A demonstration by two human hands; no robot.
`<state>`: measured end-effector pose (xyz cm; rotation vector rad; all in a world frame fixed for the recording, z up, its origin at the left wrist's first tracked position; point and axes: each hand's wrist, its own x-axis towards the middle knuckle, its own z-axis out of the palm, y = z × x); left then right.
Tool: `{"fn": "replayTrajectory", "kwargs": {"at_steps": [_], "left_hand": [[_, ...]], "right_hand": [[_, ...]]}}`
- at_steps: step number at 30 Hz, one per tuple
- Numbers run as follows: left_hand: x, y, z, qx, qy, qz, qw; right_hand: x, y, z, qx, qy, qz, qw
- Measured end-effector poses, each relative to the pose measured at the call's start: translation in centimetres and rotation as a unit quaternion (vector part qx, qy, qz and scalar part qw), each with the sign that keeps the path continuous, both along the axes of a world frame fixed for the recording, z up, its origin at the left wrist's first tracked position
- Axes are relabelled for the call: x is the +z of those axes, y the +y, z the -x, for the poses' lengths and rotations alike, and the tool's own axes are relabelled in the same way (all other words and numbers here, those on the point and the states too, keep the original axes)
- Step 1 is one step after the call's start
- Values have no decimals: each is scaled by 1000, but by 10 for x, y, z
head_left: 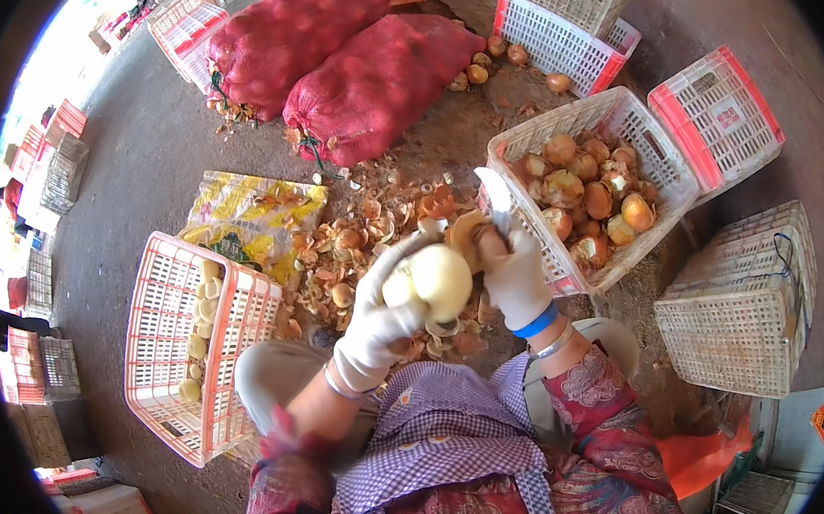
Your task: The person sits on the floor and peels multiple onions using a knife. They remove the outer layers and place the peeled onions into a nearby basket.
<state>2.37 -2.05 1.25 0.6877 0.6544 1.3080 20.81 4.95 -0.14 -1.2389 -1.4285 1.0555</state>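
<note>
One peeled onion (pixel 443 283), I see, sits in the curled left hand (pixel 377 326), just beside the right hand (pixel 518 282), which clasps a knife (pixel 496 198) and brown skin (pixel 467 240). An onion crate (pixel 657 145) crowds the right; room opens over peelings (pixel 376 228) toward the red-edged crate (pixel 173 322).

A smooth, round, creamy-white peeled onion (pixel 444 283) rests in the left hand (pixel 374 323). A knife with a curved, pale blade (pixel 496 196) points forward from the right hand (pixel 517 279), beside brown, papery onion skin (pixel 468 237).
</note>
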Motion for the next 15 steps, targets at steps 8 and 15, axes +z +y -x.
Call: {"fn": "replayTrajectory", "kwargs": {"at_steps": [8,15], "left_hand": [[-25,18,16,-47,-110,155,981],[-24,15,6,-57,-48,150,986]], "right_hand": [[24,-5,-4,-30,37,71,996],[30,-10,-2,6,87,89,992]]}}
